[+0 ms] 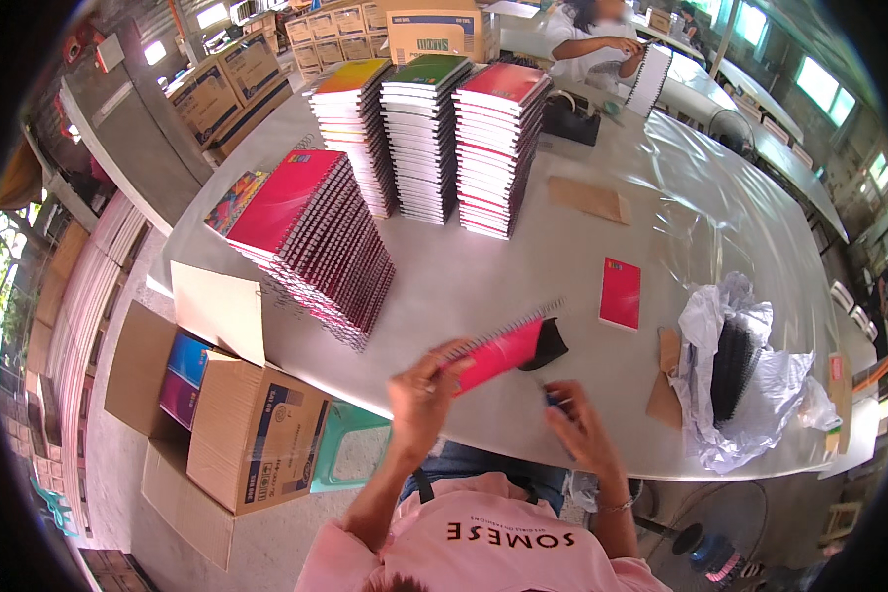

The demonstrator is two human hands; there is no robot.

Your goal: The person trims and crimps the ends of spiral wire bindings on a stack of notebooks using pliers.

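My left hand [426,395] grips the left end of a red spiral notebook [498,357], tilted above the near part of the table with its wire coil along the far edge. A black flap [547,345] juts out at the notebook's right end. Just right of it, my right hand [580,429] is closed around a small dark blue tool [559,403]; its kind is mostly hidden by the fingers. A flat red notebook or cover [620,293] lies on the table beyond my right hand.
A tall stack of red spiral notebooks [311,237] leans at the left, with three stacks [424,138] behind it. An open carton [257,429] stands by the table's left edge. Crumpled plastic [705,395] around black coils lies at the right. Across the table, a person [592,44] handles a notebook.
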